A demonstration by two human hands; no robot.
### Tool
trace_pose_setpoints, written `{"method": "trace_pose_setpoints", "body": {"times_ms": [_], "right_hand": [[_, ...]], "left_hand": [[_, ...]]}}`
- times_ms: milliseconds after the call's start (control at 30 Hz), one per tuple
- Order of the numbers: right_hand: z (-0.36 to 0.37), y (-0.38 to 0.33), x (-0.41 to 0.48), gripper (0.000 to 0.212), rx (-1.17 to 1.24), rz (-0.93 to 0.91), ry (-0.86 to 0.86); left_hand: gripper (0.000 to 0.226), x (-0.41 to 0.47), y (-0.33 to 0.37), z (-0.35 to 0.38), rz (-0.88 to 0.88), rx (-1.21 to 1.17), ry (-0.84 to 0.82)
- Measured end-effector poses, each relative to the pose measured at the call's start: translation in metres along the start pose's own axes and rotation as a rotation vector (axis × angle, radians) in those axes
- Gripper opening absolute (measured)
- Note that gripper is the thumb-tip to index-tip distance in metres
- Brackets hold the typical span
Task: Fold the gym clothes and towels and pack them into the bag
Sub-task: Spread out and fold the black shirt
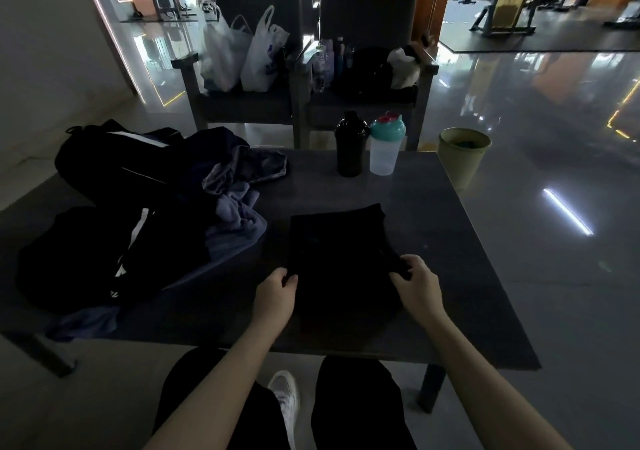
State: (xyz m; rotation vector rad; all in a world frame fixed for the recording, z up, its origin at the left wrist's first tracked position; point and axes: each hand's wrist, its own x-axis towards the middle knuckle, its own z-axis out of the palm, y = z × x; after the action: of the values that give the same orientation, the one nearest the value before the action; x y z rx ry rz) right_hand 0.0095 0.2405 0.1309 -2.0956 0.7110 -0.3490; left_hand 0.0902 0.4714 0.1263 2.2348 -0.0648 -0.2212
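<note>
Status: my left grip [275,295] pinches the near-left edge of the black garment [341,241]. My right grip [417,281] is clenched on its near-right corner. The garment lies flat on the counter [467,259] directly before me, and I judge it partly folded. The bag [114,158] sits at the far-left corner, well apart from the garment.

Risks noted:
1. The cloth is black on a dark counter in dim light, so I could misread an edge and fold crooked.
2. The black shaker [350,144] and clear shaker [386,148] stand beyond the garment's far edge. A fold thrown forward could tip them.
3. The pile [235,214] of unfolded clothes lies close on the left. It could snag a carry toward the bag.

Clearance: there is bare counter right of the garment, out to the right edge. The near edge lies under my forearms, so cloth drawn toward me may slide off.
</note>
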Motion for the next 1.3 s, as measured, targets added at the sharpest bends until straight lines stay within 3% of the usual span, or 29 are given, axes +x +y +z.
{"method": "trace_pose_setpoints", "body": {"times_ms": [67,133,200,267,333,533,667,800,867,967,1033,1167,1300], "right_hand": [[0.004,0.007,-0.005,0.050,-0.273,-0.138,0.055],[0.003,0.012,-0.014,0.040,-0.399,-0.396,0.097],[0.001,0.021,-0.019,0.041,-0.513,-0.550,-0.013],[0.000,0.030,-0.021,0.067,-0.639,-0.545,-0.226],[-0.002,0.033,-0.020,0.073,-0.671,-0.481,-0.301],[0.006,0.022,-0.008,0.045,-0.718,-0.483,-0.175],[0.009,0.023,-0.004,0.027,-0.730,-0.607,-0.020],[0.004,0.019,-0.007,0.015,-0.613,-0.659,0.043],[-0.002,0.018,-0.009,0.019,-0.522,-0.622,0.002],[-0.011,0.019,-0.015,0.054,-0.490,-0.576,-0.228],[-0.013,0.022,-0.014,0.065,-0.527,-0.631,-0.277],[-0.010,0.023,-0.003,0.038,-0.543,-0.683,-0.315],[-0.010,0.001,0.009,0.025,-0.356,-0.499,-0.264]], "left_hand": [[0.031,-0.007,0.000,0.004,0.160,0.222,0.215],[0.021,-0.011,-0.001,0.004,0.571,0.358,0.326],[0.032,-0.012,-0.002,0.003,0.803,0.509,0.126],[0.053,-0.010,-0.007,0.001,0.710,0.662,-0.170],[0.065,-0.004,-0.012,0.001,0.614,0.736,-0.267],[0.050,0.002,-0.010,0.002,0.683,0.684,-0.143],[0.048,0.003,-0.013,0.001,0.673,0.641,-0.142],[0.031,0.000,-0.012,-0.003,0.656,0.526,-0.064],[0.023,-0.002,-0.009,-0.008,0.638,0.491,-0.026],[0.022,0.001,-0.005,-0.019,0.628,0.492,-0.069],[0.022,0.005,0.000,-0.026,0.608,0.482,-0.123],[0.020,0.009,0.021,-0.038,0.546,0.412,-0.261],[0.012,0.026,0.037,-0.046,0.425,0.317,-0.302]]}}
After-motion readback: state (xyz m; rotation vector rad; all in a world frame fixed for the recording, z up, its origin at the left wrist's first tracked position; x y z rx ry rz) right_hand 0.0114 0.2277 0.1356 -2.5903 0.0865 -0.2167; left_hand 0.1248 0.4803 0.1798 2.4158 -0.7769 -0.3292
